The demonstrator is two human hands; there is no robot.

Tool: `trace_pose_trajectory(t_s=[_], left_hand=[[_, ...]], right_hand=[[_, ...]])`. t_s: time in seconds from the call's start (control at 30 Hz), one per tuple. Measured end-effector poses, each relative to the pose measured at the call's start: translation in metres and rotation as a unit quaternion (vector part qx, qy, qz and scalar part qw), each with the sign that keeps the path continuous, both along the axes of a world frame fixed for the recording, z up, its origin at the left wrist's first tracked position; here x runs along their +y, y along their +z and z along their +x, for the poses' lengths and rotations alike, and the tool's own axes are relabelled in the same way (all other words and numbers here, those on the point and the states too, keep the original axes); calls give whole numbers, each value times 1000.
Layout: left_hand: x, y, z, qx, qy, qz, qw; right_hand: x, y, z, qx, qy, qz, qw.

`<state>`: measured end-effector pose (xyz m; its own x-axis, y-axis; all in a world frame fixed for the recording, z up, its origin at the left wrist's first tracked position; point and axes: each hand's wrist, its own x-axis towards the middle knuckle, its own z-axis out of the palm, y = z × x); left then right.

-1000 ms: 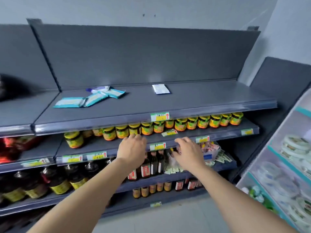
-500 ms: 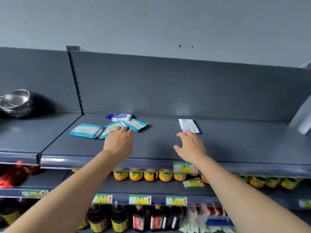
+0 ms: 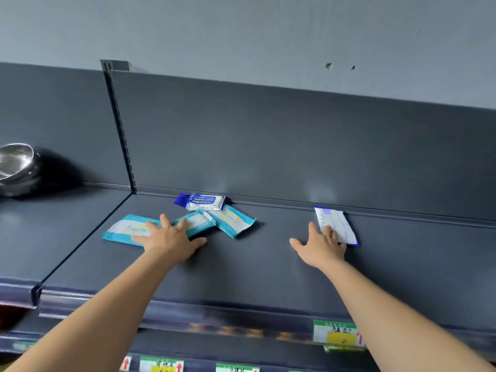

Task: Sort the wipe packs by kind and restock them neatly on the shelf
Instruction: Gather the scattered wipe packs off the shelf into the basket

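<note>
Three flat crinkly teal packs (image 3: pixel 128 230), two blue-white ones (image 3: pixel 202 202), left hand (image 3: pixel 171 237) spread flat, right hand (image 3: pixel 320 247) splayed too.

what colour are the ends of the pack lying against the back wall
Dark blue ends on a white body, on the pack at the back wall. It shows in the head view.

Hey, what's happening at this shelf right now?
A person is reaching onto the top shelf with both bare hands to sort wipe packs. The left hand lies flat, fingers spread, on the teal packs, a loose overlapping bunch of three with a blue-and-white pack behind them at the back wall. The right hand has its fingers on the near end of a white pack lying apart to the right. Nothing is lifted or lined up yet.
</note>
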<state>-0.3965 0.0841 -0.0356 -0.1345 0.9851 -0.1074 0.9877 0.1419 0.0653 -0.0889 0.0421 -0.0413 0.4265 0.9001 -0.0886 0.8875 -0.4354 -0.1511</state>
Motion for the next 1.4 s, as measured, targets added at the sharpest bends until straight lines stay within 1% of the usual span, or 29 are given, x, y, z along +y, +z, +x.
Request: trace_pose_trajectory(t_s=[0.1, 0.17, 0.23, 0.33, 0.4, 0.47, 0.5, 0.57, 0.6, 0.63, 0.7, 0.77, 0.9, 0.93, 1.03, 1.1, 1.27, 1.33, 1.4], left_hand=[[18, 1, 3, 17, -34, 33, 999], [29, 3, 6, 27, -74, 63, 995], [38, 4, 9, 44, -120, 89, 988], [45, 8, 14, 82, -187, 128, 971], [45, 11, 17, 95, -222, 151, 959], [47, 13, 15, 87, -249, 174, 949], [49, 13, 13, 72, -258, 178, 947], [54, 15, 10, 54, -263, 156, 951], [57, 15, 9, 59, -256, 129, 956], [61, 15, 8, 57, -241, 95, 964], [70, 11, 6, 13, -192, 24, 981], [80, 3, 2, -18, -172, -11, 985], [81, 2, 10, 7, -216, 32, 976], [79, 4, 16, 9, -227, 46, 973], [70, 6, 28, 2, -243, 65, 968], [65, 6, 33, 6, -256, 69, 964], [42, 9, 53, -13, -294, 92, 951], [28, 11, 63, -41, -300, 97, 948], [14, 12, 72, -82, -300, 109, 944]], right_hand=[[18, 3, -11, -42, 1, 25, 999], [27, 4, -24, -75, 24, 60, 995], [34, 2, -42, -85, 61, 100, 990], [46, -2, -72, -48, 122, 135, 982], [53, 2, -89, 11, 134, 143, 981], [59, 7, -103, 67, 127, 115, 983], [61, 8, -109, 65, 134, 81, 986], [63, 7, -118, 20, 158, -4, 987], [65, 6, -120, 6, 167, -33, 985], [68, 6, -120, 5, 170, -49, 984], [75, 9, -118, 15, 179, -64, 982], [78, 13, -113, 1, 194, -63, 979], [79, 15, -98, -31, 186, -5, 982], [78, 14, -95, -35, 174, -7, 984], [72, 5, -97, -32, 131, -58, 989], [69, 7, -98, -32, 120, -60, 990], [52, 17, -90, -100, 138, 39, 985], [37, 18, -88, -103, 134, 53, 984], [20, 21, -81, -77, 118, 86, 986]])
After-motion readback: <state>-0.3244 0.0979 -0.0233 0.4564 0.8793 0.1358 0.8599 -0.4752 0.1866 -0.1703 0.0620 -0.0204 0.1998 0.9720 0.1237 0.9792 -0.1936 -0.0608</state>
